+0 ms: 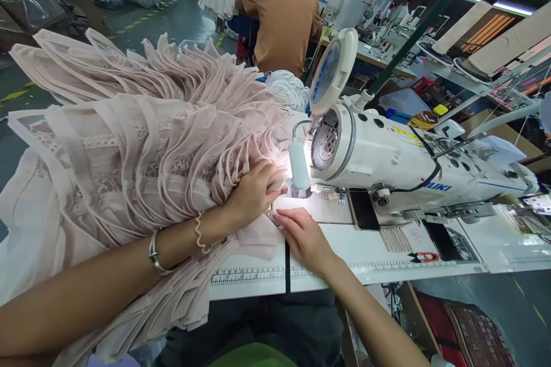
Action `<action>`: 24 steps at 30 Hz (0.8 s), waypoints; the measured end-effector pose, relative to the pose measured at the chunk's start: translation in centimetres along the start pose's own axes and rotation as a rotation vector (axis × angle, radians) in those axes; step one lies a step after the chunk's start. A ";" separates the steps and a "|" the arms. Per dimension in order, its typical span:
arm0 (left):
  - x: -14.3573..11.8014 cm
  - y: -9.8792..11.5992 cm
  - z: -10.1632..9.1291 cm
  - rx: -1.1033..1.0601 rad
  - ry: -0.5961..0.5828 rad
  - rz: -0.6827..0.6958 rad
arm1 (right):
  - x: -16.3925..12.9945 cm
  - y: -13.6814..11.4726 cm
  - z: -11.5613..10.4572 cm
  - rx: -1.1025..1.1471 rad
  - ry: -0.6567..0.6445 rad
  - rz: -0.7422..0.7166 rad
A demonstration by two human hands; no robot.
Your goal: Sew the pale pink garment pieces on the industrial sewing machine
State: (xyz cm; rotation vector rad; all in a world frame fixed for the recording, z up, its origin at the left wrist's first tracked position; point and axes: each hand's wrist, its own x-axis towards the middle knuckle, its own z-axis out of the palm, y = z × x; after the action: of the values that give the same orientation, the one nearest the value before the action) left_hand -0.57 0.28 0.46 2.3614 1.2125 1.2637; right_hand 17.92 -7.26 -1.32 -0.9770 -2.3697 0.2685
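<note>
A big heap of pale pink pleated, lace-trimmed fabric (129, 143) covers the left of the sewing table and spills over its front edge. My left hand (253, 192) presses flat on the fabric's edge beside the lit needle area (301, 186) of a white sewing machine (387, 160). My right hand (303, 235) lies palm down on a thin flap of the same fabric just in front of the needle. Two bracelets ring my left wrist. Neither hand grips; both hold the cloth flat with fingers together.
The white table (387, 252) carries a printed ruler strip (249, 275) along its front and a dark phone (364, 209) under the machine arm. A round magnifier lamp (333, 69) stands above the machine head. A person in a tan shirt (284, 11) sits with their back turned behind the heap.
</note>
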 end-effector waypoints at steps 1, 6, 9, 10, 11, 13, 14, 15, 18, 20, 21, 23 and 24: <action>-0.2 0.1 -0.1 -0.005 0.022 0.027 | 0.4 -0.2 0.2 0.081 -0.034 0.037; -1.8 0.2 0.5 0.225 -0.098 0.412 | 1.3 0.9 0.8 0.139 -0.012 0.315; -2.1 0.2 0.6 0.346 -0.327 0.629 | 0.8 2.1 0.5 0.063 0.035 0.412; -2.2 0.3 0.5 0.361 -0.406 0.668 | 0.5 2.3 0.3 0.039 0.046 0.409; -2.3 0.4 0.3 0.374 -0.470 0.689 | 0.1 2.6 0.0 0.014 0.055 0.391; -2.6 0.7 0.0 0.418 -0.561 0.681 | -0.8 3.0 -0.6 -0.055 0.076 0.370; -2.8 0.9 -0.1 0.458 -0.599 0.657 | -1.3 3.3 -1.0 -0.112 0.098 0.387; -3.0 1.2 -0.1 0.505 -0.628 0.623 | -1.8 3.7 -1.5 -0.184 0.130 0.419; -3.1 2.2 0.3 0.628 -0.679 0.508 | -3.2 5.4 -2.8 -0.447 0.268 0.494; -2.6 2.7 0.7 0.654 -0.679 0.471 | -3.8 6.8 -3.6 -0.564 0.279 0.510; -2.3 2.8 0.9 0.648 -0.671 0.469 | -4.0 7.4 -3.8 -0.603 0.266 0.498; -1.5 2.7 1.0 0.590 -0.650 0.466 | -4.1 8.2 -4.1 -0.653 0.218 0.466; -1.2 2.4 1.0 0.537 -0.640 0.457 | -4.1 8.3 -4.2 -0.673 0.192 0.448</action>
State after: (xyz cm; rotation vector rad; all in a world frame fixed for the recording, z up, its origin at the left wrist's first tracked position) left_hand 1.18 -1.95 0.36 3.1844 0.8922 0.1658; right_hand 27.54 -4.29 -2.75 -1.7527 -2.0601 -0.4771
